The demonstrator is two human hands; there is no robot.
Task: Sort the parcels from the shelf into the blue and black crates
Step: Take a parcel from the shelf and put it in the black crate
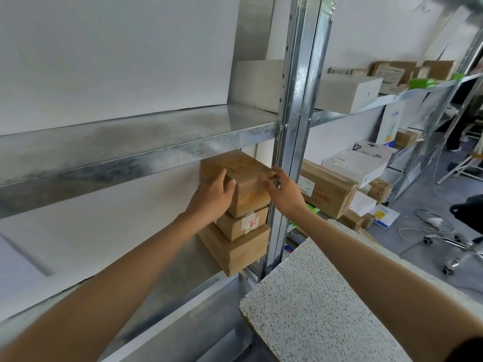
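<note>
1. Location: the top parcel (245, 176) sits on a stack of 3 brown cartons, above the middle parcel (243, 223) and the bottom parcel (235, 249). The stack stands on the lower shelf (183, 270), just beside the steel upright (295, 126). Neither crate is in view.
2. Step in hand, as judged: lifting the top parcel off the stack.
3. Recommendation: squeeze evenly from both sides and raise it straight before drawing it out. The upper shelf (130, 142) hangs close overhead, so keep the lift low. Avoid dragging, which could shift the middle parcel.
4. Left hand (211, 197): arm extended, fingers wrapped round the parcel's front-left corner, thumb on the front face; it grips.
5. Right hand (283, 192): arm extended past a speckled board (313, 296), fingers fairly straight, pressing the parcel's right side close to the upright.
</note>
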